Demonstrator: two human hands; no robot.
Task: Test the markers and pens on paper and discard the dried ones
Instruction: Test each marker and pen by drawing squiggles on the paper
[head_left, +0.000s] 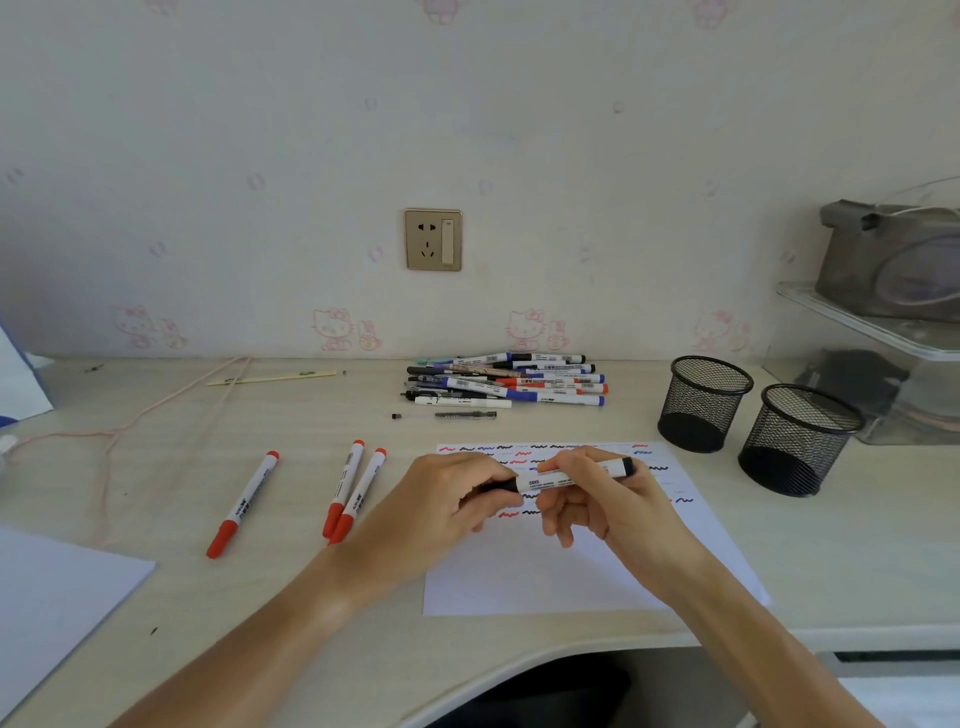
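Both hands hold one white marker with black ends (563, 477) level above a white sheet of paper (561, 577). My left hand (457, 499) grips its black cap end, and my right hand (597, 499) pinches the white barrel. The sheet's top part carries rows of red, blue and black squiggles. A pile of markers and pens (509, 382) lies behind the sheet near the wall. Three red markers (343, 491) lie on the desk to the left. A thin black pen (457, 415) lies alone in front of the pile.
Two black mesh pen cups (704, 402) (797, 439) stand at the right. Behind them is a clear shelf with a grey bag (883, 270). Another white sheet (47, 597) lies at the front left. A pink cord (156, 410) trails across the desk's left side.
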